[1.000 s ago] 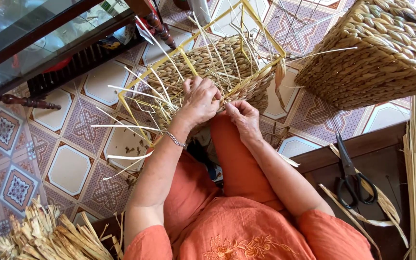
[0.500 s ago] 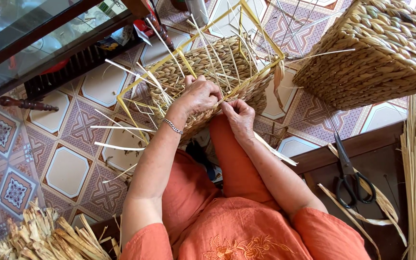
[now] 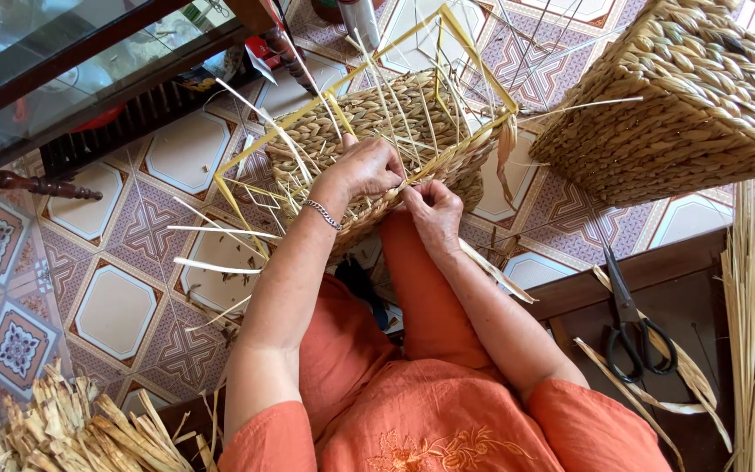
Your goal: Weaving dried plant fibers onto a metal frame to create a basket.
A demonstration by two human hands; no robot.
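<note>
- Head view: the left hand (image 3: 367, 168) presses on the half-woven basket (image 3: 386, 131) at twelve o'clock, fingers curled over the weave; the right hand (image 3: 434, 205) pinches a straw strand (image 3: 491, 269).
- Weaving goes best with the strand taut (judged) and packed tightly against the yellow frame (image 3: 474, 61).
- No labels are legible; a finished basket (image 3: 683, 96) sits at two o'clock, scissors (image 3: 629, 323) at four.

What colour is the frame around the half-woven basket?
Yellow: the thin rectangular frame around the straw basket, seen in the head view.
</note>
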